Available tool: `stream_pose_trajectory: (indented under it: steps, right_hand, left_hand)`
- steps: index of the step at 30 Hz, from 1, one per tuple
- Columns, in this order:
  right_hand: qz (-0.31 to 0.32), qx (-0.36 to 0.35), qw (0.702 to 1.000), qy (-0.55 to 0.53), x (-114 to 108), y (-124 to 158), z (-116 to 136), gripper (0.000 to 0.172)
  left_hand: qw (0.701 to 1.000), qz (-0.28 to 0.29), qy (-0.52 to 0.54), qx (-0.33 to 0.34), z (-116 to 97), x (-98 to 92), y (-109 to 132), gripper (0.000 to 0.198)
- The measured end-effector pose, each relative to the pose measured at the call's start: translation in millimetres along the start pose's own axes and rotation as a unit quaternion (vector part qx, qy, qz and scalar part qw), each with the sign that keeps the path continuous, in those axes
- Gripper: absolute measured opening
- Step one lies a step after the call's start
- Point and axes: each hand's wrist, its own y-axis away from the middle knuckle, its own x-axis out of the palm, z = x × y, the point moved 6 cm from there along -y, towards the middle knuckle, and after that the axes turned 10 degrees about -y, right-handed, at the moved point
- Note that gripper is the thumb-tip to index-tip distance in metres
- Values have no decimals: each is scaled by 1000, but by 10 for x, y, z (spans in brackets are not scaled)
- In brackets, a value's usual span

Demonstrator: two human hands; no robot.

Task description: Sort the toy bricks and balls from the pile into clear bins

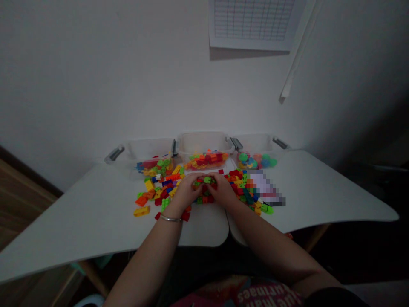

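Both hands meet over a pile of toy building bricks [148, 185] on the white table. My left hand [188, 190], with a silver bangle at the wrist, is closed with its fingertips on a small green brick [207, 180]. From the other side my right hand [223, 190] pinches at the same green brick. Red bits show around it, but I cannot tell whether they are joined to it. Loose red, yellow, orange, blue and green bricks lie on both sides of the hands and beneath them.
Along the wall stand three clear plastic boxes: the left box [147, 147], the middle box [204, 143] and the right box [255, 143], each holding coloured pieces. A pixelated flat item [263, 187] lies right of the pile. A gridded paper sheet [251, 25] hangs on the wall.
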Motion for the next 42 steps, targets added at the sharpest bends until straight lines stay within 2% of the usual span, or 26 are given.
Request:
stream_pose_trajectory:
  steps: [6, 13, 19, 24, 28, 34, 42]
  right_hand:
    - [-6, -11, 1000, -14, -13, -7, -7, 32]
    - [-47, -48, 998, -22, -118, -58, 49, 31]
    - [-187, -53, 980, -51, -486, -234, 138, 25]
    - [-221, -100, 970, -14, -810, -540, 196, 14]
    - [-203, -77, 975, 51, -897, -772, 162, 14]
    - [-155, 3, 968, 196, -798, -903, 109, 19]
    - [-55, -16, 943, 329, -582, -914, 100, 38]
  left_hand:
    - [1000, 11, -8, -8, 50, 48, -5, 43]
    - [998, -52, -24, -31, 79, -47, -6, 32]
    - [990, -111, -12, -81, 190, -117, 0, 33]
    - [987, -146, -40, -49, 203, -144, -3, 33]
    - [984, -168, -51, -21, 186, -167, -5, 30]
    - [982, -177, -65, -14, 201, -169, -7, 31]
    - [985, -149, -67, -57, 240, -127, -11, 33]
